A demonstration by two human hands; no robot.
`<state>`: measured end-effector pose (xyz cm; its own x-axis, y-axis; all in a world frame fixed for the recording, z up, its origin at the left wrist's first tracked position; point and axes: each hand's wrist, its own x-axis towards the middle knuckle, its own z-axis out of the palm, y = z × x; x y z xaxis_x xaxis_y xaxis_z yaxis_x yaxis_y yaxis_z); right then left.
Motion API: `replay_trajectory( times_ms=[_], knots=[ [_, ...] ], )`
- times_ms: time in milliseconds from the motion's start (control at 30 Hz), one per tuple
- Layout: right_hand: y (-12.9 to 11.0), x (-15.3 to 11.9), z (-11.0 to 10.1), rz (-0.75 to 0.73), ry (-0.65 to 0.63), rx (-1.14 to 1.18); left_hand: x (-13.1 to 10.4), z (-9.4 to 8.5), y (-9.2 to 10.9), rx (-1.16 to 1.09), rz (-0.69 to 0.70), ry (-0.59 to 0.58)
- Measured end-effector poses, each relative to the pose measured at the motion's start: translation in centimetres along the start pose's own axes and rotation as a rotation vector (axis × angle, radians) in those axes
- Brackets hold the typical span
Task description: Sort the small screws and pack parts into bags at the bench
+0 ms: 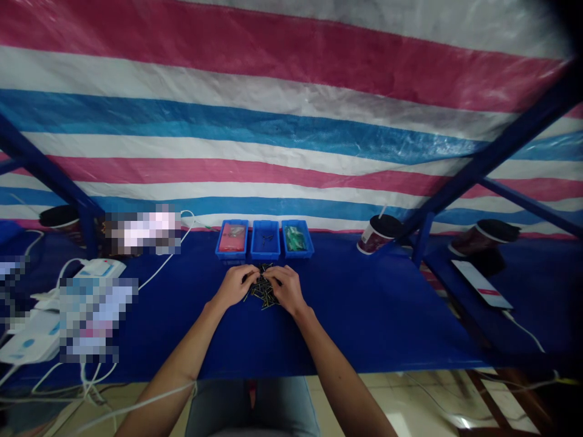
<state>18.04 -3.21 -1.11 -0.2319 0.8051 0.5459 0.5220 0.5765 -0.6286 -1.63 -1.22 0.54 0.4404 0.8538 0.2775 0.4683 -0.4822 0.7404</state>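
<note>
A loose pile of small dark screws or pins (264, 292) lies on the blue table. My left hand (238, 284) is at the pile's left edge, its fingers pinched together on something too small to make out. At the upper right of the pile is my right hand (286, 286), also pinched, with its fingertips close to those of the left. Just behind the hands stand three blue trays: the left one (232, 256) with a red packet, the middle one (265, 255) with a few small dark pieces, the right one (299, 254) with green packets.
On the left are a white power strip (34, 337) and cables. A lidded cup with a straw (376, 235) stands at the back right; beyond the frame post are another cup (483, 237) and a phone (481, 285). Striped sheeting (273, 142) hangs behind.
</note>
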Motion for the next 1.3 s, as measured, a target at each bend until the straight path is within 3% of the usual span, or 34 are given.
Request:
replay_trajectory(
  times_ms=[633, 900, 1067, 1167, 1300],
  knots=[
    [-1.8, 1.0, 0.0, 0.057, -0.083, -0.196, 0.0, 0.2, 0.2, 0.043, 0.036, 0.106],
    [-1.4, 0.7, -0.5, 0.091, -0.058, -0.094, 0.1, -0.2, 0.8, 0.044, 0.028, 0.115],
    [-1.2, 1.6, -1.4, 0.131, 0.088, -0.044, 0.0, -0.5, 0.4, -0.09, -0.095, 0.224],
    [-1.3, 3.8, -2.1, 0.175, 0.228, -0.063, -0.1, -0.5, 0.0, -0.145, -0.179, 0.272],
    [-1.1, 6.8, -3.2, 0.199, 0.253, -0.119, -0.1, -0.3, -0.5, -0.133, -0.209, 0.257]
  ],
)
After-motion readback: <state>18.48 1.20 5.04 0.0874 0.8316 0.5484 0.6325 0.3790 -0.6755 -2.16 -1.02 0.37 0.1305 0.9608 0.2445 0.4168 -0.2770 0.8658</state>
